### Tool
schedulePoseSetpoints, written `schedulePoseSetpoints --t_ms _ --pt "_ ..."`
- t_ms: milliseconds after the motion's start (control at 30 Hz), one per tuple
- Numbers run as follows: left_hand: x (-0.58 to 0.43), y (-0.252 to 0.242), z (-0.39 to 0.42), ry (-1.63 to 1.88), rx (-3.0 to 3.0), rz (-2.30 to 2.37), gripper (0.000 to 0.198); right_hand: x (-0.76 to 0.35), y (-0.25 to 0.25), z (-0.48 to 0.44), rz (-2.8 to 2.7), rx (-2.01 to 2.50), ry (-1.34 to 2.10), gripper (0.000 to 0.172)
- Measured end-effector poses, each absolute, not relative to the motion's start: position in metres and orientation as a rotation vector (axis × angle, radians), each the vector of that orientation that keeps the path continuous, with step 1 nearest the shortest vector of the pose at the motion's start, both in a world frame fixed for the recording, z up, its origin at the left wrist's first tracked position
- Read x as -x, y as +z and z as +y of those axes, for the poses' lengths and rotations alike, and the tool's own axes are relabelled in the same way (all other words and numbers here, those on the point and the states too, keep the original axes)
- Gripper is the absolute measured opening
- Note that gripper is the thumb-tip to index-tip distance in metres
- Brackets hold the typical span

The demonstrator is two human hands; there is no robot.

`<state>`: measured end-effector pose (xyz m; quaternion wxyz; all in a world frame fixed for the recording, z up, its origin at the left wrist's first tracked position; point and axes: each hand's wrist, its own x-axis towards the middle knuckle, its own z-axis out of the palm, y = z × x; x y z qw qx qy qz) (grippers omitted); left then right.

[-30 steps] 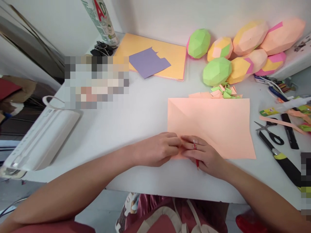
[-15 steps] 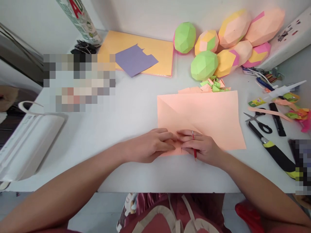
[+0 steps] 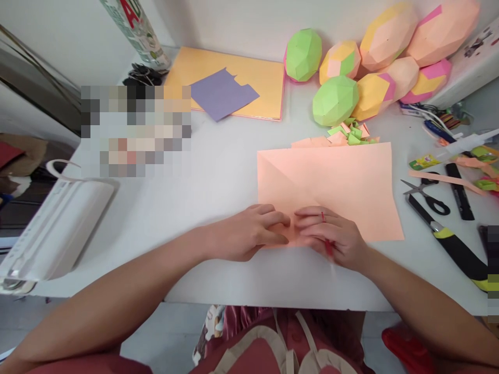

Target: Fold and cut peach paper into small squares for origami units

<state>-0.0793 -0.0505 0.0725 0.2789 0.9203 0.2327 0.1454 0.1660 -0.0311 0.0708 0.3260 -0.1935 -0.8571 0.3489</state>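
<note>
A peach sheet of paper [image 3: 343, 187] lies on the white table [image 3: 218, 176], with a diagonal crease near its left side. My left hand [image 3: 249, 231] presses curled fingers on the sheet's near left corner. My right hand [image 3: 331, 236] rests beside it on the same edge, fingers closed round a thin red pencil [image 3: 329, 249] that sticks out toward me. The fingertips of both hands nearly meet over the paper's front edge.
Several faceted paper eggs [image 3: 370, 67] sit at the back right, with paper scraps [image 3: 346, 136] in front of them. Scissors [image 3: 427, 197], a utility knife [image 3: 452, 246] and paper strips lie at the right. An orange pad with a purple sheet [image 3: 224, 93] lies at the back. A white device [image 3: 58, 223] is at left.
Both hands stay on the sheet's near corner; their fingers shifted slightly and the red pencil tilted. The view moved a little.
</note>
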Motion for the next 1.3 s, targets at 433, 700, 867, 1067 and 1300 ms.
schedulePoseSetpoints --t_ms 433,700,867,1067,1300 --pt "0.076 0.071 -0.057 0.313 -2.555 0.678 0.048 -0.172 0.089 -0.055 -2.314 0.908 1.358 0.029" --pt "0.076 0.067 -0.06 0.318 -2.586 0.695 0.047 -0.168 0.082 -0.063 -2.34 1.033 1.117 0.008" --pt "0.076 0.065 -0.06 0.323 -2.576 0.694 0.046 -0.164 0.082 -0.062 -2.354 1.039 1.067 0.01" --pt "0.076 0.064 -0.061 0.327 -2.557 0.695 0.047 -0.164 0.081 -0.061 -2.353 0.995 1.057 0.012" --pt "0.076 0.065 -0.061 0.335 -2.562 0.699 0.046 -0.162 0.08 -0.062 -2.35 0.985 1.069 0.012"
